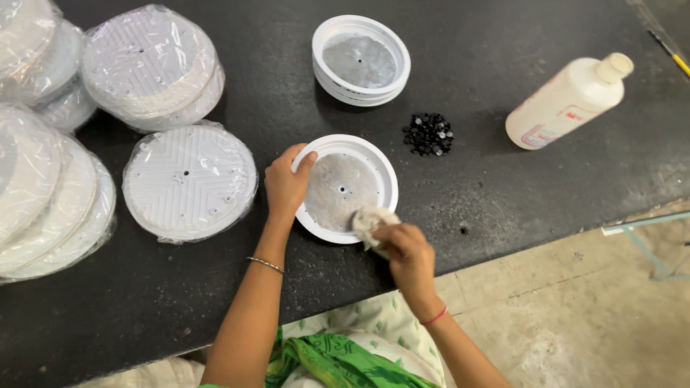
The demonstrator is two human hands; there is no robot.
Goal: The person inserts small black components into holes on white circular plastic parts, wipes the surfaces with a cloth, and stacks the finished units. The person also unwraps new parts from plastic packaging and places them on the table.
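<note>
Two bare hands at work over black textured tabletop (503,187). Left hand (285,183) gripping rim of round white plastic housing with grey metal plate inside (338,188), thumb over edge; housing flat on table near front edge. Right hand (406,251) closed around crumpled white cloth (371,223), cloth pressed on plate's lower right. One more open white housing (361,61) farther back, apparently stacked on another. One small heap of black beads (428,134) between. One white plastic bottle with cream cap (568,100) lying tilted at right. Film-wrapped white round discs (189,181) at left: two clear nearby, several more stacked, exact count unclear.
</note>
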